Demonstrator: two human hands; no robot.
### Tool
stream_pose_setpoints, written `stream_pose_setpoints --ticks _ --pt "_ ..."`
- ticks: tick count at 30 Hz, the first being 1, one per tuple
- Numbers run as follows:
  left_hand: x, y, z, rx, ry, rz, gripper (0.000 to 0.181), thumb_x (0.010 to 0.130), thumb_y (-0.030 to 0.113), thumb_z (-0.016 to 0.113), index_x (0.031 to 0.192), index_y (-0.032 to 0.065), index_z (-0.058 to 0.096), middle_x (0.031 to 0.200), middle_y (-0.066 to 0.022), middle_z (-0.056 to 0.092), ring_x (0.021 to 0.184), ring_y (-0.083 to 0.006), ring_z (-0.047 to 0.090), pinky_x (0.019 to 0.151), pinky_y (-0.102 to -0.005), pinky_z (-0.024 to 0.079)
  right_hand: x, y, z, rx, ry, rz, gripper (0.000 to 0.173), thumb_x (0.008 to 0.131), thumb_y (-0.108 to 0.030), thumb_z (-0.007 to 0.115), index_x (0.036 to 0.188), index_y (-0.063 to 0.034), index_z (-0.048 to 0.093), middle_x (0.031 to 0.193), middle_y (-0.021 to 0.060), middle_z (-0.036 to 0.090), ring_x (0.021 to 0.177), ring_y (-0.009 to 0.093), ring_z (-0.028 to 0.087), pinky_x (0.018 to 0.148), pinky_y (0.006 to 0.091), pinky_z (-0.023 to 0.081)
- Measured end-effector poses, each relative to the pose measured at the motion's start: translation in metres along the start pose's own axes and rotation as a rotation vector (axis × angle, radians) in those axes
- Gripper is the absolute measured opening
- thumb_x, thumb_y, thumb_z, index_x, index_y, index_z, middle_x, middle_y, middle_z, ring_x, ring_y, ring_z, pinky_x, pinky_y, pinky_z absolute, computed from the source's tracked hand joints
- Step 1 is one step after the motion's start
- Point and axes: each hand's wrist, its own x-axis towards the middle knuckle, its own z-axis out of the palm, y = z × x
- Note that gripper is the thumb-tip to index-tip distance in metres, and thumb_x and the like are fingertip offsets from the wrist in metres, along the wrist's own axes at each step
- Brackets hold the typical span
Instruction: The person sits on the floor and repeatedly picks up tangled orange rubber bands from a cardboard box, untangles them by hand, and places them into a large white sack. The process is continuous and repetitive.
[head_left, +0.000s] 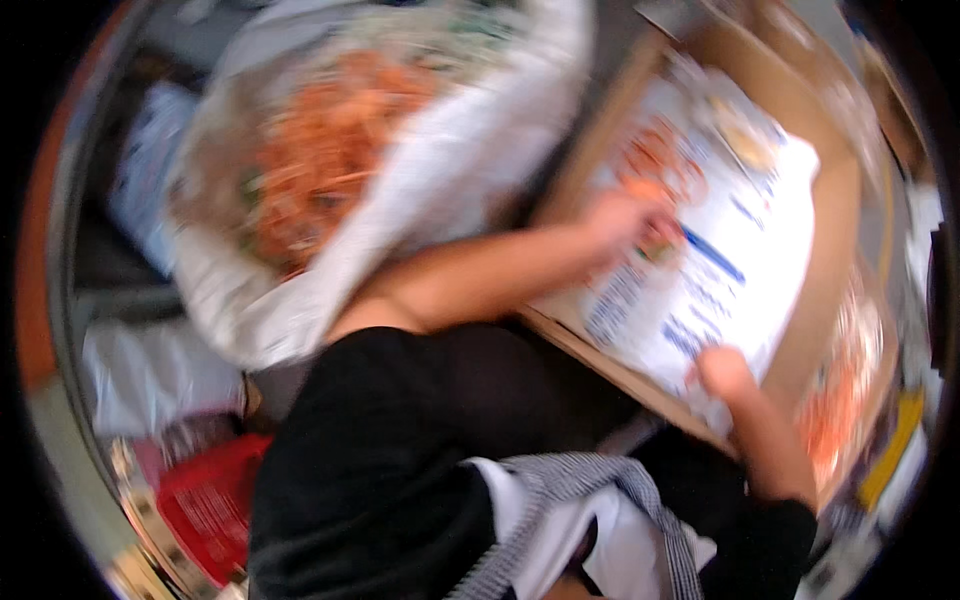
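Note:
The picture is blurred. An open cardboard box stands at the right, with a white plastic bag bearing blue and orange print lying in it. My left hand is over the bag's left part, fingers curled, beside a small orange patch; whether it grips anything cannot be told. My right hand is at the bag's lower edge, fingers bent; its grip is unclear. Left of the box is a large open white sack with a heap of orange strands and some pale and green material inside.
At the lower left are a red container and a whitish plastic bag. A bluish bag lies at the far left. Beyond the box, at the right, is clear plastic over orange material, near a yellow strip.

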Motion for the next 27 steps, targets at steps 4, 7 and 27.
stream_pose_setpoints --ticks 4,7,27 --pt "-0.009 0.019 0.004 0.06 0.117 0.216 0.011 0.086 0.011 0.063 0.095 0.0047 0.066 0.068 -0.0059 0.063 0.055 -0.0116 0.057 0.045 -0.0259 0.043 0.017 -0.021 0.025 -0.213 0.287 -0.237 0.006 0.07 -0.009 0.062 0.071 -0.0129 0.067 0.076 0.012 0.065 0.072 0.029 0.064 0.065 0.0397 0.052" --pt "-0.045 0.063 0.046 -0.008 0.106 0.291 0.012 0.081 0.011 0.068 0.09 0.0041 0.065 0.061 -0.0047 0.061 0.045 -0.0087 0.051 0.038 -0.0235 0.036 0.005 -0.014 0.013 -0.331 0.389 -0.262 0.01 0.068 -0.014 0.064 0.074 -0.0057 0.065 0.082 0.0164 0.061 0.073 0.036 0.062 0.067 0.0445 0.052" --pt "-0.209 0.097 0.151 0.711 0.009 0.485 0.028 0.067 0.028 0.079 0.082 0.0061 0.073 0.081 -0.0083 0.071 0.072 -0.0187 0.065 0.065 -0.0338 0.052 -0.252 -0.231 -0.171 -0.095 1.357 -0.121 0.022 0.09 -0.011 0.049 0.105 0.0012 0.06 0.092 0.0186 0.063 0.086 0.038 0.061 0.074 0.0441 0.046"
